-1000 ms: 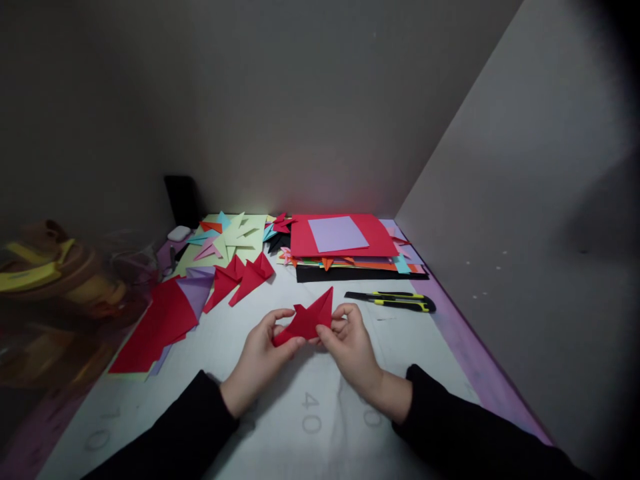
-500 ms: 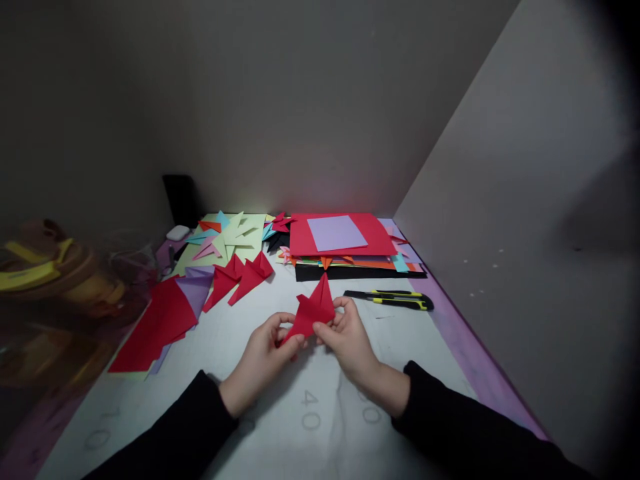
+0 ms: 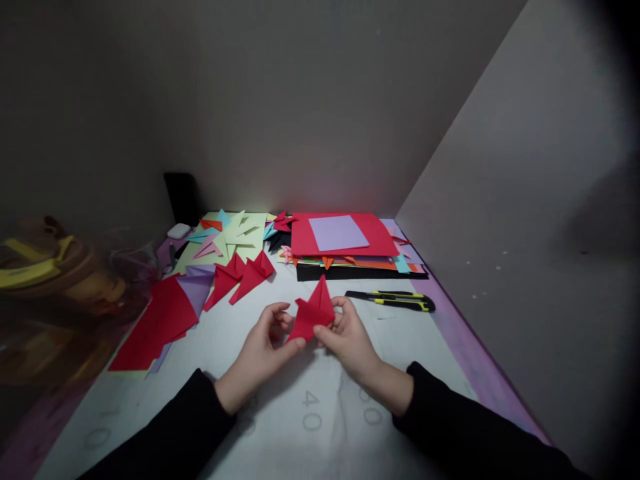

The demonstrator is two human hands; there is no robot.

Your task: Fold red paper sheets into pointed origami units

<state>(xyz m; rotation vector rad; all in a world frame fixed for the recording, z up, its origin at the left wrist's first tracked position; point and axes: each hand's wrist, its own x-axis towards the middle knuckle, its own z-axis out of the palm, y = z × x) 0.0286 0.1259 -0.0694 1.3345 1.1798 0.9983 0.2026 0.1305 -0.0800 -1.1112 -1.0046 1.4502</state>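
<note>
A piece of folded red origami paper [image 3: 313,317] with a tall point and a smaller peak is held above the middle of the mat. My right hand [image 3: 349,339] pinches its right side, thumb in front and fingers behind. At its lower left, my left hand [image 3: 267,343] is open, thumb apart from the bent fingers. The left thumb tip is by the paper's lower corner; whether they touch I cannot tell. Two similar red folded pieces [image 3: 253,277] lie just beyond, to the left.
Red and purple sheets [image 3: 157,323] lie at left, by a brown and yellow object [image 3: 75,273]. Folded coloured pieces [image 3: 235,233] sit at the back, beside stacked paper [image 3: 380,233]. A black and yellow utility knife [image 3: 395,300] rests at right, near the grey wall [image 3: 525,233].
My left fingers have come away from the red paper's left side and spread from the thumb. My right hand keeps its pinch, and the paper has barely shifted.
</note>
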